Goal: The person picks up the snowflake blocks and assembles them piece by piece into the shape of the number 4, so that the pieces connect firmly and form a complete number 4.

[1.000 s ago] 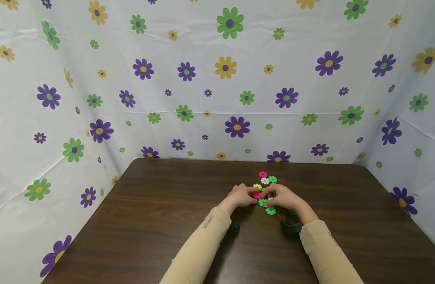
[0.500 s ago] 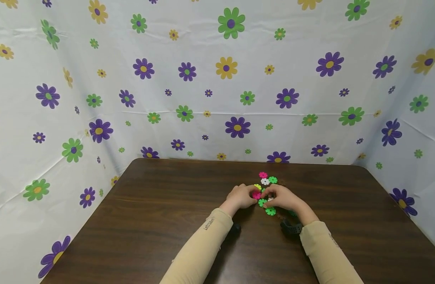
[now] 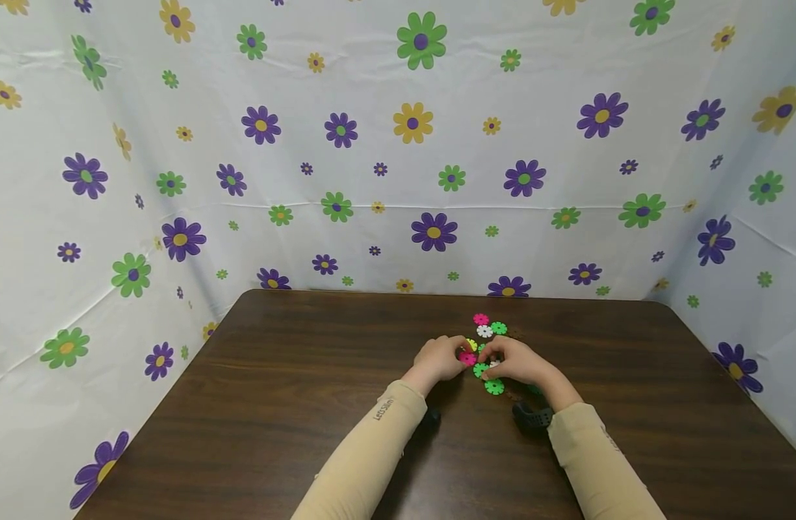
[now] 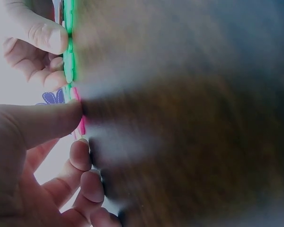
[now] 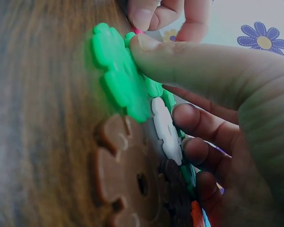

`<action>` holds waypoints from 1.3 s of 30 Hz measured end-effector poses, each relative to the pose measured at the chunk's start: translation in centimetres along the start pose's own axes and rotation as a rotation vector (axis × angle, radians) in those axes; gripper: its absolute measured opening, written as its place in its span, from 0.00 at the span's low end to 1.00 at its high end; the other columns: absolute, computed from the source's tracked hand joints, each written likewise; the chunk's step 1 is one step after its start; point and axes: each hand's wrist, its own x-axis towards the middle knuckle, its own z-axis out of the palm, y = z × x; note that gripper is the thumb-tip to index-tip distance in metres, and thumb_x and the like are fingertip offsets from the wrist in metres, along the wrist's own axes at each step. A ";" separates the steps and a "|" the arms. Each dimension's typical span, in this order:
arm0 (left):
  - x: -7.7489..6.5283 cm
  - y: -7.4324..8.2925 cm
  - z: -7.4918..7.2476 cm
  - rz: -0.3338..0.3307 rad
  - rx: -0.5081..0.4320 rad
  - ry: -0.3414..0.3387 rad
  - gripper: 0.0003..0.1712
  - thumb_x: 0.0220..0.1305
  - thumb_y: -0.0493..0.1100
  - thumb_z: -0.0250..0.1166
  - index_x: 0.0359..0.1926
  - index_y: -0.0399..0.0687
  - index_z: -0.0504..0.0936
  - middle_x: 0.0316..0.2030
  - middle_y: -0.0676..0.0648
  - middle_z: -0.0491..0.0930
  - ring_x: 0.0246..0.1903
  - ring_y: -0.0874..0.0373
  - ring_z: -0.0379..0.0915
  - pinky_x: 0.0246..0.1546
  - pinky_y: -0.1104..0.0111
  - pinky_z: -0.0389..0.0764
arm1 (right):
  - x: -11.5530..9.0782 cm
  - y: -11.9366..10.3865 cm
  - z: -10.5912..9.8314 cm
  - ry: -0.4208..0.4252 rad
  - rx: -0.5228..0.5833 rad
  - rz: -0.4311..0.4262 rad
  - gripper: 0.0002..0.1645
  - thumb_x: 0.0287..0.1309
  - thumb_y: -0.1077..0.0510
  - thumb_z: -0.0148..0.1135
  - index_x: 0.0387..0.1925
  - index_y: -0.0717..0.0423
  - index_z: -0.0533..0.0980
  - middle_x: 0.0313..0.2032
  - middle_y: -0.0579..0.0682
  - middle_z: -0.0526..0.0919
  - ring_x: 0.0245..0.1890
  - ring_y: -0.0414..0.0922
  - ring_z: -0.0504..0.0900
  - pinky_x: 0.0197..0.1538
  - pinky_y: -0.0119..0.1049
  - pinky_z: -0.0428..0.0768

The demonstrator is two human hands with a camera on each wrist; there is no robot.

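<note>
My left hand (image 3: 439,358) pinches a pink flower-shaped interlocking disc (image 3: 467,359) between thumb and fingers; in the left wrist view its thumb lies on the pink edge (image 4: 80,120). Facing it, my right hand (image 3: 520,362) curls over the group, thumb and forefinger on a green interlocking disc (image 3: 480,370). Another green disc (image 3: 494,387) lies just in front of the right thumb. A yellow disc (image 3: 472,345) sits beyond the left fingertips, partly covered. In the right wrist view, a white disc (image 5: 165,130) and a brown disc (image 5: 128,175) lie under the right palm.
Behind the hands, a pink disc (image 3: 480,319), a white disc (image 3: 485,331) and a green disc (image 3: 498,328) lie close together. Black and orange discs (image 5: 196,213) show low in the right wrist view. The dark wooden table (image 3: 320,361) meets a flower-print curtain (image 3: 359,166).
The pink disc and the left fingertips have shifted slightly left, away from the green disc. The right hand has stayed nearly still.
</note>
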 end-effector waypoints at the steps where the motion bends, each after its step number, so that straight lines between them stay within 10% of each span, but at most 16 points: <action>1: 0.0 0.0 0.0 -0.006 0.003 -0.002 0.16 0.61 0.47 0.67 0.51 0.64 0.81 0.46 0.50 0.80 0.43 0.50 0.75 0.32 0.60 0.77 | 0.0 0.0 0.0 -0.001 0.000 0.001 0.13 0.49 0.58 0.74 0.37 0.59 0.81 0.38 0.51 0.77 0.39 0.47 0.71 0.44 0.42 0.72; 9: 0.0 0.3 0.1 -0.044 0.028 -0.026 0.20 0.63 0.44 0.63 0.53 0.74 0.81 0.52 0.52 0.79 0.42 0.51 0.75 0.23 0.61 0.74 | 0.1 0.2 0.0 -0.003 -0.014 0.017 0.13 0.49 0.56 0.75 0.36 0.56 0.81 0.37 0.49 0.77 0.38 0.47 0.71 0.43 0.41 0.72; 30: -0.1 -0.2 -2.0 -0.094 -0.018 -0.094 0.17 0.54 0.52 0.73 0.33 0.50 0.74 0.28 0.53 0.73 0.29 0.57 0.69 0.29 0.64 0.71 | 0.2 0.5 -0.3 -0.025 0.011 0.018 0.15 0.49 0.57 0.74 0.35 0.58 0.76 0.35 0.49 0.77 0.34 0.45 0.71 0.38 0.39 0.72; 39: 0.4 -1.5 -2.0 0.006 -0.170 -0.049 0.16 0.53 0.43 0.75 0.29 0.48 0.73 0.25 0.52 0.72 0.26 0.57 0.66 0.27 0.67 0.68 | 0.1 -0.2 -1.3 -0.067 0.085 -0.004 0.06 0.56 0.63 0.66 0.32 0.60 0.76 0.28 0.49 0.77 0.27 0.45 0.71 0.32 0.39 0.72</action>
